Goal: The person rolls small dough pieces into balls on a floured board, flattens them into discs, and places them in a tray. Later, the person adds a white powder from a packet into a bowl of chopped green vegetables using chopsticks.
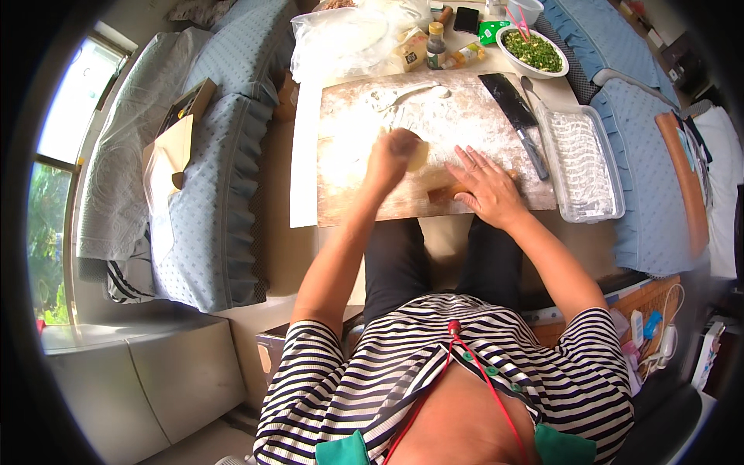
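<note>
My left hand (390,161) is curled and blurred over the floured wooden board (372,203). A pale yellowish, round piece, apparently dough (419,158), juts out at its fingers, which seem to hold it. My right hand (487,187) lies flat with fingers spread over a short wooden rolling pin (444,193); the pin's middle is hidden under the palm. Farther back on the board are a flour-covered spoon (415,88) and a small pale lump (442,92). A cleaver with a black blade (507,99) lies at the board's right side, its handle towards me.
Right of the board stands a floured plastic tray (583,165), with a dark, long-handled utensil (530,87) beside it. Behind are a bowl of chopped green filling (533,52), a capped bottle (435,46), a phone (467,20) and plastic bags (343,43). Blue-covered seats (218,203) flank the table.
</note>
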{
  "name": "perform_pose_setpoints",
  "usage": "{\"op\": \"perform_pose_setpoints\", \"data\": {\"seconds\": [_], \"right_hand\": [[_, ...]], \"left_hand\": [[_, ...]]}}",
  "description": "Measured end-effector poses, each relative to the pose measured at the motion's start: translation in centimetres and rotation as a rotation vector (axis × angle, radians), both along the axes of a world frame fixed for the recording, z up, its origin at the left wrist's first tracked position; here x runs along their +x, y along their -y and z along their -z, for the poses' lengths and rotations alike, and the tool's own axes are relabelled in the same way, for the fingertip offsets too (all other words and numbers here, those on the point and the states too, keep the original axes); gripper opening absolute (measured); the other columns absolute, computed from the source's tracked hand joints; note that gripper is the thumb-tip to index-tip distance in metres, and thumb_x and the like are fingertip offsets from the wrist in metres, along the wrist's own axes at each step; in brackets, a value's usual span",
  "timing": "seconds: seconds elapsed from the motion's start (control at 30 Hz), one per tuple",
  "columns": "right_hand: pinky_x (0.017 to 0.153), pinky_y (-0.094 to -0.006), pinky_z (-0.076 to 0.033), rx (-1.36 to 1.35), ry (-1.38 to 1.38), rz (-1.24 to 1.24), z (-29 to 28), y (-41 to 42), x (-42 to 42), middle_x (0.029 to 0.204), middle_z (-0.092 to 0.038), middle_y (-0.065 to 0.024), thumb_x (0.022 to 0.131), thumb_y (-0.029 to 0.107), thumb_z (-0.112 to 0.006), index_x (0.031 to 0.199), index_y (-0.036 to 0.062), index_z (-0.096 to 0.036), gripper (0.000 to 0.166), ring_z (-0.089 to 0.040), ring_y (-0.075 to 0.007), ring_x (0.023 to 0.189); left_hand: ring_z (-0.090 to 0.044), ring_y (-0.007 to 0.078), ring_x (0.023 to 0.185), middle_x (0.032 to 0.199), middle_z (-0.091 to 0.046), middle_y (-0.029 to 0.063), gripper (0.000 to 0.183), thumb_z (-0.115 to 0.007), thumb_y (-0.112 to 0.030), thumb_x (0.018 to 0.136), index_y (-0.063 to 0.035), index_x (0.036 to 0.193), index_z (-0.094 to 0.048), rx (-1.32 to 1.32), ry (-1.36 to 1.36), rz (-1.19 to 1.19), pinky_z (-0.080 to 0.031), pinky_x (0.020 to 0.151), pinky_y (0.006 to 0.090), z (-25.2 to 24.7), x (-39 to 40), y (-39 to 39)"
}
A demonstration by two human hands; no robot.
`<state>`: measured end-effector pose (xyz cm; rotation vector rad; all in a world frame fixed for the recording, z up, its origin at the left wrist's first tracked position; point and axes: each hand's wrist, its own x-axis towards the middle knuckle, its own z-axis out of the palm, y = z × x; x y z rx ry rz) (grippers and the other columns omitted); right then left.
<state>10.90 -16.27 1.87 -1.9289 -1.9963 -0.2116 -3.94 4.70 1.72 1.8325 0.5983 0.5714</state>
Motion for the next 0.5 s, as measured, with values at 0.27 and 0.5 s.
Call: {"op": "perform_pose_setpoints", "data": {"seconds": [0.27,0.5], "right_hand": [[0.113,-0.0445,-0.032,0.082,-0.076,0.110,1.0,0.3,0.9,0.150,-0.041,-0.0137,0.095,0.038,-0.053,0.142,0.0070,-0.046,0.057,-0.038,-0.0333,0.139],[0.105,-0.0420,-0.040,0.132,-0.149,0.136,1.2,0.6,1.3,0.140,-0.052,-0.0147,0.092,0.036,-0.059,0.123,0.0035,-0.061,0.045,-0.046,-0.0305,0.133]], "left_hand": [[-0.067,0.0278,0.096,0.109,-0.069,0.0153,0.020,-0.068,-0.015,0.088,-0.0059,0.105,-0.071,0.334,-0.148,-0.299,-0.052,0.083,0.0353,-4.2,-0.5,-6.4],[-0.069,0.0329,0.086,0.095,-0.071,0.0188,0.021,-0.064,-0.023,0.086,-0.0055,0.095,-0.074,0.406,-0.225,-0.037,-0.053,0.078,0.0377,-3.5,10.0,-5.2]]}}
